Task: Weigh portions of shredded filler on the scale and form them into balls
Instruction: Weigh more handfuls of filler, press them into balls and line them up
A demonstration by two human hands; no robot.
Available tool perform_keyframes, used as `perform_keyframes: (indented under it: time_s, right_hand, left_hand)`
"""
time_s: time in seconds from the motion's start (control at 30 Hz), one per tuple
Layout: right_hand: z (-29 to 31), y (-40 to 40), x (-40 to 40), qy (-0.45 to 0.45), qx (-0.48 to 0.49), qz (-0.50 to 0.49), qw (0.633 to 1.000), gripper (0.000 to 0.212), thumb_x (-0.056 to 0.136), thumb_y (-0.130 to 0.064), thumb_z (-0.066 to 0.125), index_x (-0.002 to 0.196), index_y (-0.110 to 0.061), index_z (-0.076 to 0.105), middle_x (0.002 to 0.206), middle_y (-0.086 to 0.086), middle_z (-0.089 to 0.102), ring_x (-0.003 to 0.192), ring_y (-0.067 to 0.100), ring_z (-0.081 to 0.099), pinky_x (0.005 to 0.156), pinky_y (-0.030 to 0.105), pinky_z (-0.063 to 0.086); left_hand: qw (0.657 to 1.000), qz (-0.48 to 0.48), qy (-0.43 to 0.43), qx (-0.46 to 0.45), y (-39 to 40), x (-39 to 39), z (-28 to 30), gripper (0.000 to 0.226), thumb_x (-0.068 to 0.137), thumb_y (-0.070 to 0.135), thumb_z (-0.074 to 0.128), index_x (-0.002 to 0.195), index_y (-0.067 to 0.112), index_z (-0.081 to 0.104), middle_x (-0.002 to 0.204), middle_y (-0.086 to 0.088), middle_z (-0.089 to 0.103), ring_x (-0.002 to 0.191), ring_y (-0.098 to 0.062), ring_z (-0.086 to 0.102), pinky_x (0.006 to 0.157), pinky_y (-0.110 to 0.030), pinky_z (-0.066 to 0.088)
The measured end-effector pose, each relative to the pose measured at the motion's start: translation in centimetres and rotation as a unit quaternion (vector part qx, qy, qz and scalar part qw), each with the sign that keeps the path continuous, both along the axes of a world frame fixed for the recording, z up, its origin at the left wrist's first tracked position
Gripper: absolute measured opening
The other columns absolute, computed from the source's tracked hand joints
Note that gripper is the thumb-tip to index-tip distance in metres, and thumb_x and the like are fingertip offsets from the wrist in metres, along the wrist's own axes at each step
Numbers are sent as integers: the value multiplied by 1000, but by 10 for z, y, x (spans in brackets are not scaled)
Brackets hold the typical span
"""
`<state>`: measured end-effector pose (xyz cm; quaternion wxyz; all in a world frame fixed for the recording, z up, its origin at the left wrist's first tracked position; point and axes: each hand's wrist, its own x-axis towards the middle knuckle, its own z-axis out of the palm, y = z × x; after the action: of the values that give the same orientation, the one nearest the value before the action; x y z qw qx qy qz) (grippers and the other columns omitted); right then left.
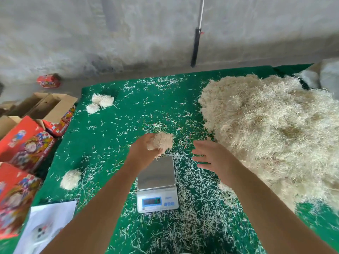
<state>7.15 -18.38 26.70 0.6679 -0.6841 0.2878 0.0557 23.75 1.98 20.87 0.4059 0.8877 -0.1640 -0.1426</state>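
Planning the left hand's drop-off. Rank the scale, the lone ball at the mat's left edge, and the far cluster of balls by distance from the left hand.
1. Scale, just below the left hand.
2. Lone ball, near-left.
3. Cluster of balls, far-left.

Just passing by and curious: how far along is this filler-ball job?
Early, it seems. Done: three balls clustered at the far left of the green mat and a fourth ball nearer. In hand: the left hand grips a clump above the scale, whose pan is bare; the right hand is open. Left: the big pile is still large.
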Motion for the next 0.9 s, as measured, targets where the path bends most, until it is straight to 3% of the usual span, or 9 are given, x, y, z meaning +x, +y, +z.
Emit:
perform_keyframes:
  time_s: [0.1, 0.17, 0.33, 0.43, 0.53, 0.63, 0.7, 0.8, 0.9]
  right_hand:
    - [-45, 5, -42, 80, -19, 19, 996, 43, 108, -26, 54, 148, -10, 52, 136, 13, 67, 120, 25, 67, 104, 41, 56]
    - [-69, 11, -65, 142, -9, -5, 990, 40, 108, -22, 55, 145, -7, 54, 134, 15, 68, 121, 29, 67, 108, 50, 53]
    - [-110, 25, -97, 255, 37, -53, 965, 36, 110, -18, 52, 139, 2, 55, 136, 22, 66, 126, 38, 62, 114, 57, 44]
    - [-126, 29, -104, 260, 34, -62, 963, 32, 109, -20, 53, 135, -1, 58, 128, 19, 70, 118, 36, 65, 110, 55, 48]
    - [-140, 32, -100, 256, 34, -60, 964, 30, 108, -24, 55, 132, -6, 61, 122, 14, 73, 113, 32, 69, 105, 53, 53]
    - [-154, 31, -90, 236, 36, -53, 970, 30, 108, -28, 56, 130, -10, 62, 120, 11, 74, 110, 28, 71, 98, 47, 57]
    - [-160, 32, -83, 232, 33, -52, 971, 29, 107, -29, 57, 130, -11, 62, 119, 10, 75, 110, 27, 71, 94, 45, 58]
    - [-168, 34, -75, 231, 30, -42, 972, 33, 107, -29, 57, 133, -10, 61, 120, 10, 74, 110, 27, 71, 87, 41, 58]
    - [-177, 33, -72, 221, 31, -46, 974, 33, 107, -27, 58, 135, -9, 60, 121, 12, 73, 110, 28, 70, 91, 43, 58]
  left_hand:
    - [998, 22, 46, 48, 25, 0, -63, 66, 84, 19, 86, 144, 23, 58, 139, -9, 64, 118, -27, 62, 102, -40, 51]
    - [996, 26, 70, 58, 34, -4, -96, 65, 86, 13, 84, 145, 22, 58, 140, -9, 63, 115, -32, 64, 98, -43, 55]
    - [997, 21, 75, 19, 31, -2, -144, 59, 90, 2, 76, 139, 31, 60, 136, -7, 63, 105, -21, 66, 73, -25, 51]
    - [996, 34, 81, 6, 31, 2, -156, 61, 94, 5, 73, 147, 26, 52, 142, -5, 60, 111, -16, 65, 83, -29, 58]
    - [996, 55, 75, 9, 45, 2, -158, 66, 94, 2, 68, 150, 32, 50, 149, 1, 55, 98, 1, 59, 74, -22, 53]
    - [994, 87, 60, -8, 74, -10, -153, 64, 93, 5, 70, 149, 31, 53, 149, 5, 56, 122, -9, 57, 96, -28, 49]
    - [992, 110, 55, -8, 97, -23, -151, 58, 93, 6, 72, 146, 25, 57, 144, 5, 61, 124, -12, 59, 107, -38, 49]
    - [987, 153, 50, -6, 127, -48, -150, 44, 94, 4, 70, 135, 20, 64, 128, 5, 70, 111, -11, 65, 103, -42, 53]
    - [982, 180, 55, -8, 150, -73, -153, 33, 95, 3, 67, 125, 17, 69, 115, 5, 73, 105, -12, 68, 99, -42, 56]
